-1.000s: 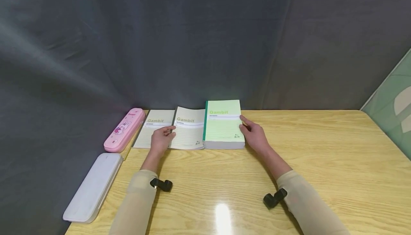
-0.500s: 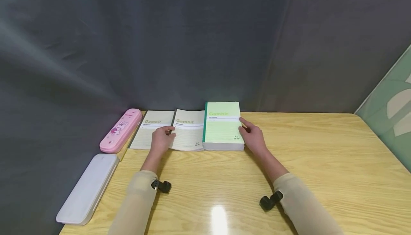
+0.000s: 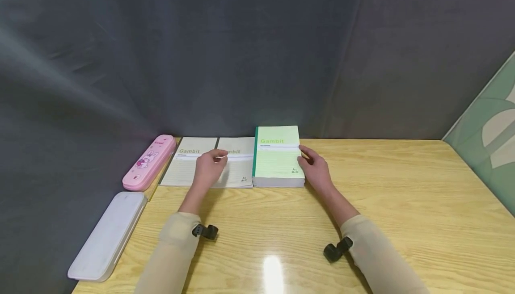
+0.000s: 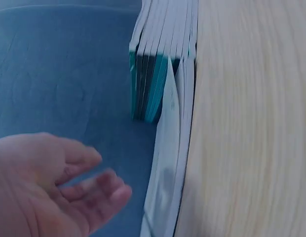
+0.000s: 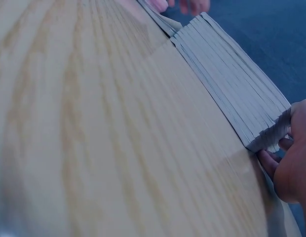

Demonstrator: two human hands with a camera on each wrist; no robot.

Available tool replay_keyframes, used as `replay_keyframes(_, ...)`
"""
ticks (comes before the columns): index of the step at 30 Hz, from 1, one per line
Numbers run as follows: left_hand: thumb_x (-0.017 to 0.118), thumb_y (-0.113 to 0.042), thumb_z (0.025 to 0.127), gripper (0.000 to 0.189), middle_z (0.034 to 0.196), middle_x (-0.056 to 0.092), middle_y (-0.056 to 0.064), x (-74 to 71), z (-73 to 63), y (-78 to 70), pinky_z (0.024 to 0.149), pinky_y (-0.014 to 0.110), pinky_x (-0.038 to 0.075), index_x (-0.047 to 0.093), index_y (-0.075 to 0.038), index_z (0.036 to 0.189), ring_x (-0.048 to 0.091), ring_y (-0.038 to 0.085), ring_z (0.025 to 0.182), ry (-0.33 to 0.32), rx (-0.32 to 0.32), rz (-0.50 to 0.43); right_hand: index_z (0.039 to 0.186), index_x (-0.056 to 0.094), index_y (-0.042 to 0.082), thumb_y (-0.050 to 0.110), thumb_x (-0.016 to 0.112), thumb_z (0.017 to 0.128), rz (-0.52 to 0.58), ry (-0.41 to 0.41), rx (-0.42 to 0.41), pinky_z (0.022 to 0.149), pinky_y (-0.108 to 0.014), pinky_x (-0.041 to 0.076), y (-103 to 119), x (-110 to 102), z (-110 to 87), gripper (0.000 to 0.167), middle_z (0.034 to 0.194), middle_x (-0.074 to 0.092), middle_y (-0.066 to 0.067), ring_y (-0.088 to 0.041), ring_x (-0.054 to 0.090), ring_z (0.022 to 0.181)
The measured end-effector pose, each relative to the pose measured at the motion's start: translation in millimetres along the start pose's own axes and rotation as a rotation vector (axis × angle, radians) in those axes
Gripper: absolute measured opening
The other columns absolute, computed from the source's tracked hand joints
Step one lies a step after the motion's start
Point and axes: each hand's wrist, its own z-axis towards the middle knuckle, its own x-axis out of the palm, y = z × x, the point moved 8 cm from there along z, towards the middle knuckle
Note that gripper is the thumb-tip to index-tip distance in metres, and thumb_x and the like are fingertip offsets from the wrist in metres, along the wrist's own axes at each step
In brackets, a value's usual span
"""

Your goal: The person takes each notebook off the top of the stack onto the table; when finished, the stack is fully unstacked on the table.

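A thick stack of notebooks (image 3: 277,157) with a pale green cover on top stands at the back of the table. My right hand (image 3: 318,171) touches its right side, fingers and thumb set along the page edges; the right wrist view shows this hand (image 5: 293,163) against the stack's corner. Left of the stack lies a cream notebook (image 3: 237,175) with a dark spine, and beyond it another cream notebook (image 3: 175,175). Over these two hovers my left hand (image 3: 208,169), fingers loosely bent and holding nothing. In the left wrist view, a cover (image 4: 168,118) bows upward beside the stack's spines (image 4: 148,89).
At the left edge of the wooden table (image 3: 241,231) lie a pink pencil case (image 3: 149,162) with a rabbit print and a long whitish case (image 3: 108,236). A dark curtain (image 3: 249,52) hangs directly behind the table. A green patterned panel (image 3: 491,124) stands at the right.
My left hand has come off the left edge of the cream notebook beside the stack, moving up and right. That notebook lies flatter now. The right hand has stayed against the stack.
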Motion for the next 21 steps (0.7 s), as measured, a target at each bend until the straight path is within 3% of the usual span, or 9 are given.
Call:
replay_keyframes(3, 0.065, -0.013, 0.098, 0.026, 0.119, 0.071, 0.013, 17.6, 2.0, -4.4, 0.083, 0.040, 0.058, 0.073, -0.005, 0.122, 0.069, 0.028, 0.103, 0.057, 0.014, -0.149, 0.149, 0.051, 0.010, 0.026, 0.061, 0.103, 0.006, 0.007, -0.009, 0.111, -0.042, 0.042, 0, 0, -0.2, 0.049, 0.154, 0.047, -0.010, -0.031, 0.050, 0.136)
replay_keyframes(11, 0.066, -0.014, 0.099, 0.033, 0.133, 0.064, 0.013, 66.3, 5.1, -16.1, 0.086, 0.037, 0.058, 0.067, -0.006, 0.132, 0.065, 0.025, 0.115, 0.156, -0.046, -0.357, 0.146, 0.055, 0.009, 0.024, 0.064, 0.102, 0.003, -0.003, -0.043, 0.109, -0.043, 0.044, 2, -1, -0.8, 0.048, 0.152, 0.049, -0.012, -0.032, 0.052, 0.133)
replay_keyframes(21, 0.072, -0.020, 0.096, 0.031, 0.139, 0.059, 0.006, 89.8, 7.2, -22.8, 0.097, 0.040, 0.053, 0.070, -0.016, 0.127, 0.061, 0.026, 0.121, 0.152, -0.068, -0.381, 0.140, 0.062, 0.010, 0.023, 0.066, 0.101, -0.025, -0.022, -0.062, 0.109, -0.042, 0.044, 4, -3, -1.5, 0.042, 0.148, 0.055, -0.008, -0.030, 0.055, 0.131)
